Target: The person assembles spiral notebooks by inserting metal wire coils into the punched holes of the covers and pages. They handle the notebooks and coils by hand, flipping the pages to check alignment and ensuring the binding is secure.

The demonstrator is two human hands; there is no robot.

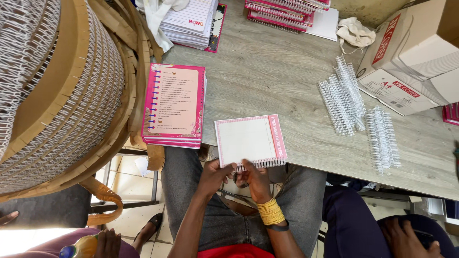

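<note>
A small notebook (249, 138) with a pink border and white middle lies at the table's near edge. A white wire binding comb (263, 164) runs along its near side. My left hand (214, 174) pinches the comb's left end and the notebook's corner. My right hand (255, 177), with yellow bands on the wrist, grips the comb near its middle. Both hands hang just off the table edge above my lap.
A stack of pink-covered notebooks (174, 107) lies to the left. Loose white wire combs (356, 107) lie to the right, beside a cardboard box (411, 62). A big spool of binding wire (57, 91) stands at far left. More notebook stacks (287, 12) sit at the back. Other people's hands show at the bottom corners.
</note>
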